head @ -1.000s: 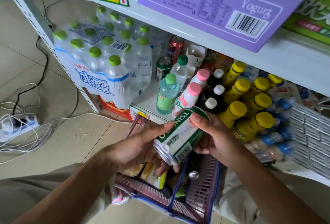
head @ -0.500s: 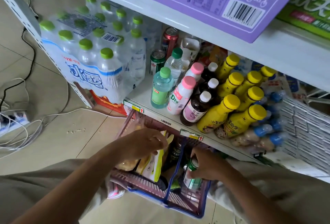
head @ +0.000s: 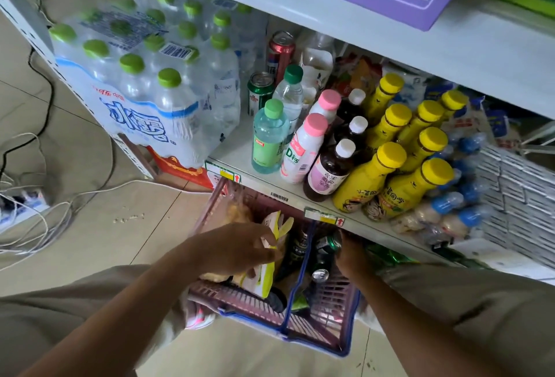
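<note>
Head view: green can (head: 329, 243) is gripped by the right hand (head: 351, 258) inside the pink basket (head: 333, 298) at 6 o'clock, fingers mostly hidden. Left hand (head: 237, 249) is curled over a yellow packet (head: 267, 277); actual grip can't be made out.

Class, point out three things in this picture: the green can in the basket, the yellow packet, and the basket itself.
green can (head: 326, 245), head view, on its dark green side.
yellow packet (head: 265, 279), head view, on its lower face.
basket (head: 246, 304), head view, on its near pink wall.
</note>
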Tool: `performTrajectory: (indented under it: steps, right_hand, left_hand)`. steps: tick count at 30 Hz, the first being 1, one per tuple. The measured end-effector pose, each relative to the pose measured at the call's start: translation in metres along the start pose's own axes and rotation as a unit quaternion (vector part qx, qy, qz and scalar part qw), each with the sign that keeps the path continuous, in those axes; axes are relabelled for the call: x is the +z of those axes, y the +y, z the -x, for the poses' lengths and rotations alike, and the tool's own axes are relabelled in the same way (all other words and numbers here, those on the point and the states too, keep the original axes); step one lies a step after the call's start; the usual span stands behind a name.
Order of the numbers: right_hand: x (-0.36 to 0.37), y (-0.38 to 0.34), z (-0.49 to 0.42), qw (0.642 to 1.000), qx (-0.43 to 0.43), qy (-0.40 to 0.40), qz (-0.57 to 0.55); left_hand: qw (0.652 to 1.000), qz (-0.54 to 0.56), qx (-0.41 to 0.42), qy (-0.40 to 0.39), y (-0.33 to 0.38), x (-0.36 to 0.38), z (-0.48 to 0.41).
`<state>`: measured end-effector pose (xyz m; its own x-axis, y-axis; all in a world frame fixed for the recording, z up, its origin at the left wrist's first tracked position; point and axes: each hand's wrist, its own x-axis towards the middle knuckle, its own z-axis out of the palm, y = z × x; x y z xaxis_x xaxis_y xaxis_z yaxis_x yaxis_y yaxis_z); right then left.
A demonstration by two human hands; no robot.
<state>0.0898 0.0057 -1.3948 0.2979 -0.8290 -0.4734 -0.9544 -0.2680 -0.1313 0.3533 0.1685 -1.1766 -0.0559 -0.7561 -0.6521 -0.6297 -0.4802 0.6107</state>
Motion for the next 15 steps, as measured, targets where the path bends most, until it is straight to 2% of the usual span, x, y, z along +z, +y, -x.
performTrajectory:
  steps: [2,6,8,11,15]
  right_hand:
    - [-0.018,-0.015,0.012,0.999,-0.018,-0.03,0.029]
    - [-0.047,-0.059,0.046,0.988,-0.089,-0.123,0.015]
    - [-0.066,-0.084,0.067,0.982,-0.139,-0.128,0.005]
    - [-0.113,-0.128,0.101,0.976,-0.211,-0.063,0.0]
    - [-0.181,-0.184,0.131,0.952,-0.284,0.045,-0.106]
  left_hand:
    - [1.0,-0.005,-0.008,0.008,0.001,-0.002,0.001]
    - [0.997,-0.058,-0.034,0.043,0.004,-0.013,0.003]
    - [0.99,-0.107,-0.063,0.067,0.006,-0.018,0.006]
    - [0.968,-0.168,-0.132,0.129,0.002,-0.027,0.012]
    - [0.954,-0.137,-0.166,0.21,-0.011,-0.052,0.022]
